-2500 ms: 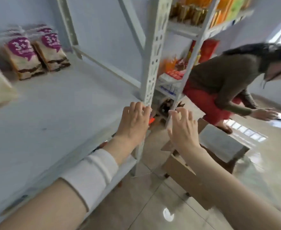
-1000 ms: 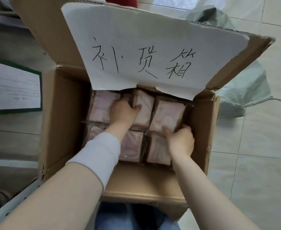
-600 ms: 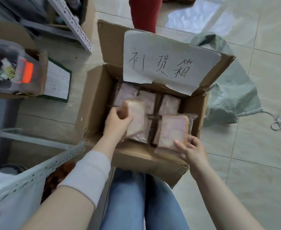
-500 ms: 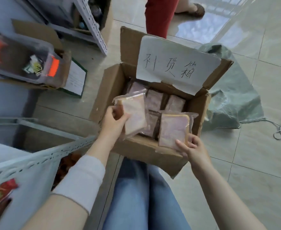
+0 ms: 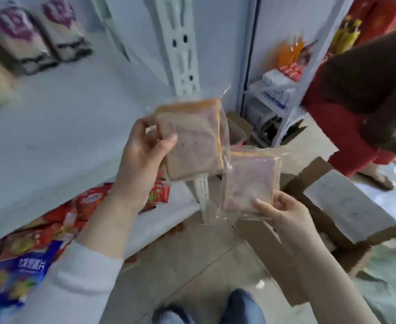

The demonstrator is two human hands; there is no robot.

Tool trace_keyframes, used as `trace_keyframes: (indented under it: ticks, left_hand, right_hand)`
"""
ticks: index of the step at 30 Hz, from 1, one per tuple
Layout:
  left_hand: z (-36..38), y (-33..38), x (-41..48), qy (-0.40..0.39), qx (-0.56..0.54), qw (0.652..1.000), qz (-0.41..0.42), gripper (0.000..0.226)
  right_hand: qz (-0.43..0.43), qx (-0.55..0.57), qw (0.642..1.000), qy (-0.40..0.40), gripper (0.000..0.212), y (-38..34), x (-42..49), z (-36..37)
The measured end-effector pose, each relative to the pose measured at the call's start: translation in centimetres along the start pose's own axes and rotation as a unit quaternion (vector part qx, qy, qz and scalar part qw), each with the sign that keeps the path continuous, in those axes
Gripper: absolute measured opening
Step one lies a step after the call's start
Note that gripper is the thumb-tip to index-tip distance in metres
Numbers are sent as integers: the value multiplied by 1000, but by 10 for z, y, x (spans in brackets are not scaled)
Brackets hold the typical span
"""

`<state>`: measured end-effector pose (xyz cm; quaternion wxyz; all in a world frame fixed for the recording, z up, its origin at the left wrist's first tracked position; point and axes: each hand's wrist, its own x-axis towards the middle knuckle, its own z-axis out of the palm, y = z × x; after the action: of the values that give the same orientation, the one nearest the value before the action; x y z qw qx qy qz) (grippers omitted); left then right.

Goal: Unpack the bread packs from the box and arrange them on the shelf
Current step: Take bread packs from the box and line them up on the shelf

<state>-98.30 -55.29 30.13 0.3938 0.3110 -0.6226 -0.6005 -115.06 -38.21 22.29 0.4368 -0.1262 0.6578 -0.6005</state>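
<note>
While my view tips down past both arms, the nearest things on the feed are a jeans-clad knee (image 5: 239, 307) and a white sleeve (image 5: 75, 288) on the left forearm. Just left of the sleeve, on the lower shelf board (image 5: 169, 220), lie a blue snack packet (image 5: 21, 270) with white characters too blurred for me to read and a row of red packets (image 5: 59, 220) whose print I cannot make out either.

The left hand (image 5: 143, 155) grips one bread pack (image 5: 197, 141) by its left edge, thumb across the front, and holds it upright in front of the shelf (image 5: 63, 127). The right hand (image 5: 283, 209) pinches a second bread pack (image 5: 248, 183) at its bottom edge, lower and to the right, and the clear wrappers of the two overlap. Both are plain film over a pinkish slice, with no label that I can see.

Behind the right hand the cardboard box (image 5: 260, 244) stands on the tiled floor, a white sheet (image 5: 349, 206) on its raised flap. The marks on the sheet are too faint to read, and the inside of the box is hidden from me.

Further back on the shelf stand two bread packs with round purple labels (image 5: 16, 36), the wording smeared. Past the perforated upright (image 5: 180, 43), another rack (image 5: 274, 94) carries orange bottles (image 5: 290, 50), and a person in a brown top (image 5: 367, 90) bends beside it.
</note>
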Motion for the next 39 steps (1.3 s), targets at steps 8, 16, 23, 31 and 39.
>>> trace_keyframes:
  ticks: [8, 16, 23, 31, 39]
  left_hand:
    - [-266, 104, -82, 223, 39, 972, 67, 24]
    - [-492, 96, -116, 363, 119, 923, 55, 17]
    - [-604, 78, -71, 379, 124, 917, 26, 19]
    - [-707, 54, -10, 408, 145, 901, 7, 20]
    - [-774, 24, 68, 443, 187, 877, 6, 31]
  right_hand:
    - [-123, -81, 971, -189, 39, -60, -59, 237]
    - [-155, -113, 942, -275, 17, -28, -87, 477]
    - [-190, -121, 936, -269, 30, -7, -64, 620]
    - [-239, -132, 939, -208, 25, 13, -29, 763]
    - [-274, -127, 942, -145, 48, 11, 20, 852]
